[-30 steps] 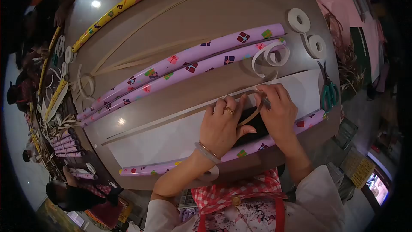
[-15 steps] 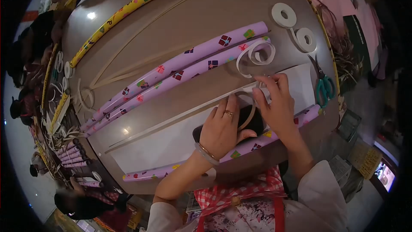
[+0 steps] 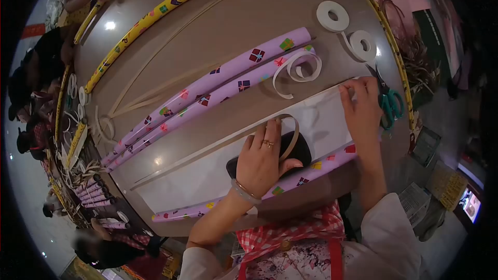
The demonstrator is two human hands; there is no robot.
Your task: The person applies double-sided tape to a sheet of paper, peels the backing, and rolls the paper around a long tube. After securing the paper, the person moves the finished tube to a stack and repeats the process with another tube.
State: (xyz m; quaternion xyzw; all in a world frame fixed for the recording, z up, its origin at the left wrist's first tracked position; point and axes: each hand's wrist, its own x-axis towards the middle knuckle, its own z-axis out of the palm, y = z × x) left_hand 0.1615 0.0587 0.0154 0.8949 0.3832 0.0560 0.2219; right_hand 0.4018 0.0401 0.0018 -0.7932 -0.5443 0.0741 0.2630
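At white sheet far end, right hand moved from strip

**Asker:** Where is there open room on the tabletop?

**Describer:** A wide bare stretch lies at the far side, between the yellow tube and two purple tubes. Only thin flat strips cross it.

**Asker:** What blocks the right side?

**Describer:** Two tape rolls, a curled white strip and scissors crowd it. The right hand lies just beside the scissors. A third purple tube lines the near edge.
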